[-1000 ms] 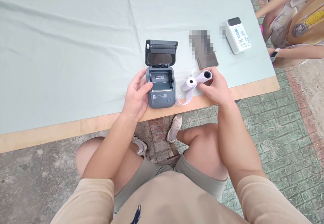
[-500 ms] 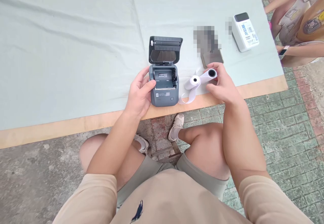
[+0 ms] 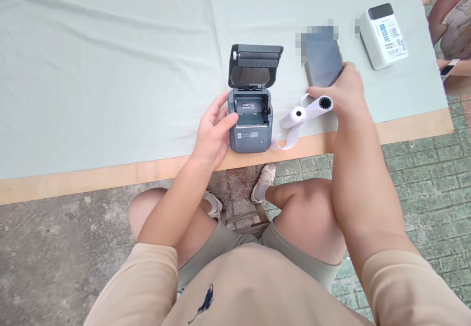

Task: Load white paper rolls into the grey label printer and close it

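My left hand (image 3: 213, 132) is closed on the left side of a dark grey label printer (image 3: 250, 142), its thumb over the front edge. The printer stands upright near the table's front edge with its lid (image 3: 255, 68) swung up, and no roll shows in its bay. My right hand (image 3: 348, 88) grips the near end of a dark phone (image 3: 324, 61), thumb at the near left corner and fingers along the right side. Just in front of that hand lie a white paper roll (image 3: 292, 119) and a black-cored roll (image 3: 325, 103), joined by loose paper.
A white box-shaped device (image 3: 384, 39) with a dark top and printed labels stands at the back right. The table (image 3: 128, 70) has a pale cloth and a bare wooden front edge (image 3: 154, 169). Another person's wrist with a watch (image 3: 449, 68) shows at the far right.
My right hand has left the black-cored roll, moved up and right, and taken hold of the phone. My left hand still holds the printer. The whole view has shifted slightly.
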Demonstrator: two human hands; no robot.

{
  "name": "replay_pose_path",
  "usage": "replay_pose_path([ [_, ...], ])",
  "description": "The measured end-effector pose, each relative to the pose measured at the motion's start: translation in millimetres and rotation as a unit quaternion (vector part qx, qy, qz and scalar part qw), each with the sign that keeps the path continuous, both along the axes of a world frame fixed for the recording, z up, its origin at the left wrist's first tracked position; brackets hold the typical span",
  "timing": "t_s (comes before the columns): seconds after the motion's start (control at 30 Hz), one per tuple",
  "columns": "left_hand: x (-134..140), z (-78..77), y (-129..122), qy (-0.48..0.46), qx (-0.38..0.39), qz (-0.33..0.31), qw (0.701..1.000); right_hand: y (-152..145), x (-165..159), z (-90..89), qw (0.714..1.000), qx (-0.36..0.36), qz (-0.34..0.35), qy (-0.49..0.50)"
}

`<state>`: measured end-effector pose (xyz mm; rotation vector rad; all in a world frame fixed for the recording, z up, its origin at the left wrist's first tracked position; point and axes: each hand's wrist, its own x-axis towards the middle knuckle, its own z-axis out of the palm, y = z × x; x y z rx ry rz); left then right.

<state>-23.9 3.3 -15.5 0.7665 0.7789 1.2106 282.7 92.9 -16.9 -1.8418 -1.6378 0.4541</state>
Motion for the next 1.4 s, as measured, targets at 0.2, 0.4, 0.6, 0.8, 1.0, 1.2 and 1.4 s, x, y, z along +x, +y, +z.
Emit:
replay_pose_path([
  [0.2, 0, 0.2, -1, -0.001, -0.004, 0.003, 1.000, -18, -21, 12.3, 0.997, 0.051, -0.047, -0.029],
  [0.4, -1, -0.8, 0, 0.000, -0.003, -0.003, 1.000, -27, -35, 17.2, 0.993, 0.106, -0.038, -0.034],
  [0.6, -1, 0.3, 0, 0.004, -0.009, -0.002, 1.000, -26, -32, 13.6, 0.991, 0.123, -0.033, -0.037],
  [0.8, 0, 2.2, 0, -0.005, -0.016, 0.002, 1.000, -25, -31, 12.2, 0.990, 0.131, -0.034, -0.036],
  [1.0, -1, 1.9, -1, 0.001, -0.014, -0.003, 1.000, -25, -33, 14.4, 0.991, 0.116, -0.041, -0.045],
  [1.2, -1, 1.5, 0, 0.003, -0.011, 0.004, 1.000, -27, -37, 20.4, 0.993, 0.079, -0.053, -0.066],
  [1.4, -2, 0.4, 0, 0.001, -0.017, 0.007, 1.000, -33, -40, 28.1, 0.994, 0.041, -0.042, -0.089],
])
